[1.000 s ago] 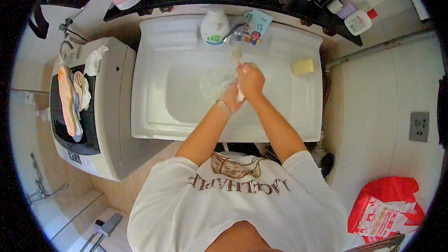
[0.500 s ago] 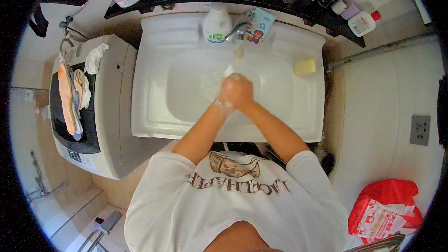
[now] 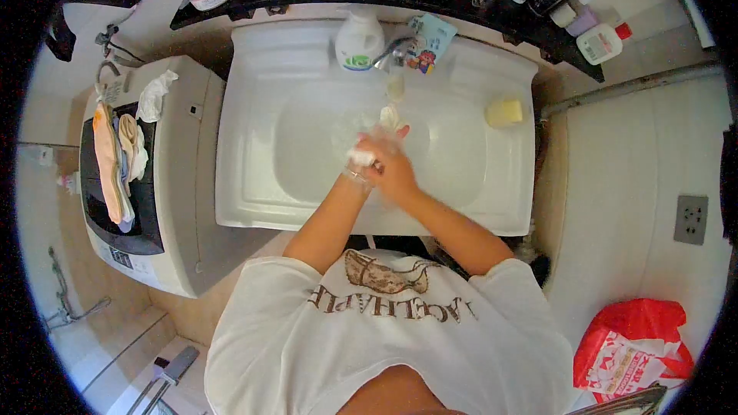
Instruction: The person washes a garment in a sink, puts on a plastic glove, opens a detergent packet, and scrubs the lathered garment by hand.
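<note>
Over the white sink point(image 3: 250, 146), both hands meet around a small white cloth point(image 3: 363, 157). My left hand point(image 3: 375, 146) is underneath, with a bracelet at the wrist and its fingers partly covered. My right hand point(image 3: 393, 169) lies across it, fingers curled against the cloth. A pale piece of cloth point(image 3: 390, 117) shows beyond the fingers, below the faucet point(image 3: 393, 51). Whether the two pale parts are one piece I cannot tell. A yellow soap bar point(image 3: 503, 113) rests on the sink's right side.
A white bottle point(image 3: 359, 42) and a blue pouch point(image 3: 430, 42) stand behind the faucet. Bottles line the black shelf point(image 3: 307, 1). At left, folded clothes point(image 3: 111, 165) lie on a washing machine point(image 3: 184, 184). A red bag point(image 3: 634, 346) is at lower right.
My right hand has moved from the front of my left hand down toward its wrist. White cloth now shows between the hands, and my left fingertips have come into view.
</note>
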`<state>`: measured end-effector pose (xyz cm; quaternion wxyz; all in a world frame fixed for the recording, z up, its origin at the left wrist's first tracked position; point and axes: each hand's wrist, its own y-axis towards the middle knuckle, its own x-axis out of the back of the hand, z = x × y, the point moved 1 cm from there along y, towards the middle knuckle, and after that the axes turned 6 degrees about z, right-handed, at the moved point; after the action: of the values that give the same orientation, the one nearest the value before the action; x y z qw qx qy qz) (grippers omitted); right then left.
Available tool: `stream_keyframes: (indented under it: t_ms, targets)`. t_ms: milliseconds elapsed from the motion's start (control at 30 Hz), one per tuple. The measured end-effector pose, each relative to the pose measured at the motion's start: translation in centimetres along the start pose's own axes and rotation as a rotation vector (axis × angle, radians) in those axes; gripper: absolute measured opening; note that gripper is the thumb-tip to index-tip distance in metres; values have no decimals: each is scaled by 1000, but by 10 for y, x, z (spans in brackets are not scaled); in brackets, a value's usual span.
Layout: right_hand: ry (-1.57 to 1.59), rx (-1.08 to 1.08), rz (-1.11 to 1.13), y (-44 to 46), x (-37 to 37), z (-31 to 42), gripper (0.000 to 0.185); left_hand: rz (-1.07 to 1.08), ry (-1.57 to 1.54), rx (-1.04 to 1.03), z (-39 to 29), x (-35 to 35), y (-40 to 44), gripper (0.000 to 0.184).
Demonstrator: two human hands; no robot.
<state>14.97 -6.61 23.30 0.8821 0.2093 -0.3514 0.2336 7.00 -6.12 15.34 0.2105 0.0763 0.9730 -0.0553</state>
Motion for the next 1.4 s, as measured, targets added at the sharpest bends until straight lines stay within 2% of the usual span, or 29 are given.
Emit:
stream_keyframes:
  t_ms: [33,67,133,167,200,267,400,467,533,600,633,700,733,767,800,833,933,967,1000,1067,1100,1133,1167,1233,1267,1333,1367,1400]
  targets:
    - [-100,-6,53,10,19,6,31,72,226,-28,0,0,-4,39]
    - [-98,-7,52,20,18,-4,31,58,196,20,1,-9,-8,39]
    - [515,-791,-204,23,1,-40,40,-158,-350,196,-1,-23,-3,37]
    - [371,-747,-65,17,-17,-49,42,-216,-479,233,0,-19,1,37]
    - [225,-687,60,14,-29,-50,44,-147,-483,195,1,-8,6,36]
    - [378,-657,-98,12,-26,-60,44,-76,-516,170,0,-2,8,35]
    - [693,-584,-417,15,-16,-62,44,-247,-673,289,2,-39,-1,33]
    - [637,-613,-331,14,-26,-62,47,-228,-697,272,4,-29,2,30]
    - [313,-388,-230,-7,-46,-32,48,-145,-635,335,5,0,7,32]
    - [152,-277,-177,-6,-40,-21,49,-105,-604,368,4,0,0,33]
    - [293,-438,-193,2,-28,-28,50,-39,-93,-9,4,-9,-9,30]
    - [349,-527,-211,8,-28,-61,51,-296,-564,338,3,-35,-6,22]
    - [378,-571,-222,11,-28,-78,52,-296,-563,338,12,-28,-7,22]
    - [376,-535,-196,10,-24,-60,52,-147,-143,54,23,-12,-9,30]
    - [372,-500,-173,6,-25,-45,52,-53,73,-82,23,-5,-9,34]
    - [127,-300,-151,-10,-48,-52,53,11,275,-235,22,3,-9,39]
    - [148,-408,-104,-13,-51,-69,53,-184,239,-18,17,6,-12,35]
    - [158,-439,-94,-10,-49,-74,53,-125,320,51,22,-1,-15,35]
    - [168,-470,-85,-6,-46,-79,54,-132,356,-39,24,-6,-14,27]
    - [901,-792,-142,15,-32,-100,56,-152,432,-218,27,-15,-12,21]
    - [360,-588,-200,11,-32,-72,52,-313,-126,117,-11,-25,-11,20]
    - [360,-589,-205,13,-27,-62,52,-453,-688,455,-31,-32,-10,19]
    - [355,-584,-207,17,-20,-55,51,-447,-686,452,-33,-26,-7,19]
    - [349,-583,-200,18,-11,-42,48,-191,-687,316,-33,-13,-9,19]
    - [349,-586,-198,17,-9,-36,47,-192,-685,321,-26,-17,-10,19]
    - [349,-589,-194,14,-11,-28,45,-390,-623,347,-2,-24,-14,20]
    - [348,-586,-197,14,-12,-27,45,-234,-66,164,13,-16,-17,21]
    - [362,-624,-131,13,-16,-26,46,-229,491,-46,16,-12,-21,21]
